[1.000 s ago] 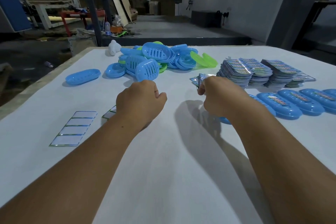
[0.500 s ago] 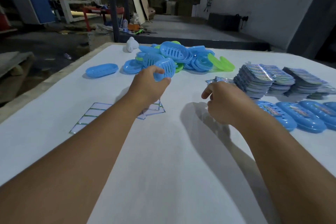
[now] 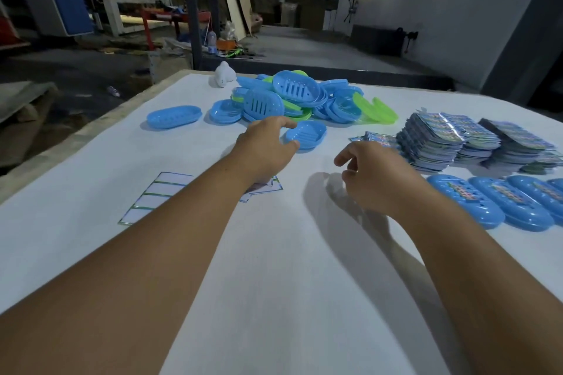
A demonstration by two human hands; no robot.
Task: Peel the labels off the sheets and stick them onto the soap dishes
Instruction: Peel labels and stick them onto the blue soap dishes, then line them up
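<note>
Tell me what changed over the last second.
The left hand reached out to the pile and pulled a blue soap dish out toward the person, holding its near end. The right hand loosened. The label stacks and labelled dishes stayed put.

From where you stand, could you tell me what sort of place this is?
Probably a small factory or warehouse packing bench: a heap of soap dishes, stacks of label sheets, and a bare concrete floor beyond.
</note>
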